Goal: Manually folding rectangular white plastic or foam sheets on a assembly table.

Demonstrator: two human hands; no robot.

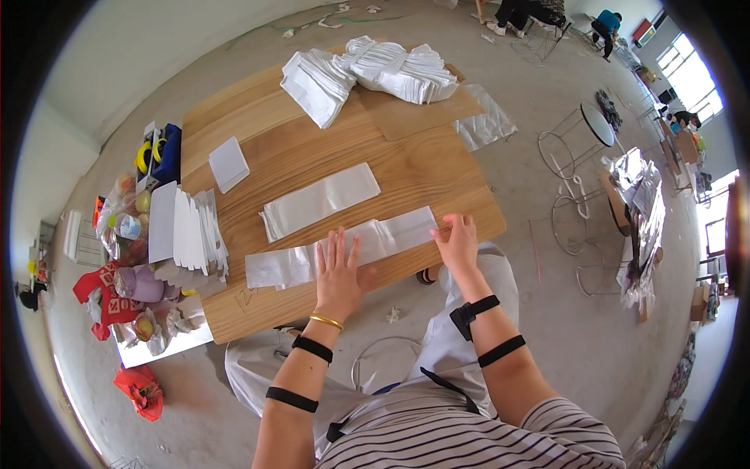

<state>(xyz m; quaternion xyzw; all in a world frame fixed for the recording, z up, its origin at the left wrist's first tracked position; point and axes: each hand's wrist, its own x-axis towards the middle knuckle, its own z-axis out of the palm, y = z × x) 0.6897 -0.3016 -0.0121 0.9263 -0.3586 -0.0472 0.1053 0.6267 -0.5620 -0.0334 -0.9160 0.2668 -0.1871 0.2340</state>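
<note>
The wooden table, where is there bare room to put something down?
Bare wood on the table shows between the small white stack and the far white piles, and between the middle white stack and the right edge. Crowded: the left edge, with standing white sheets, and the near side, with left hand and right hand at the long white strip.

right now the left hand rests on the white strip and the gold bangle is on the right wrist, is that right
No: the gold bangle is on the left wrist, as the head view shows. The left hand does rest on the white strip.
</note>
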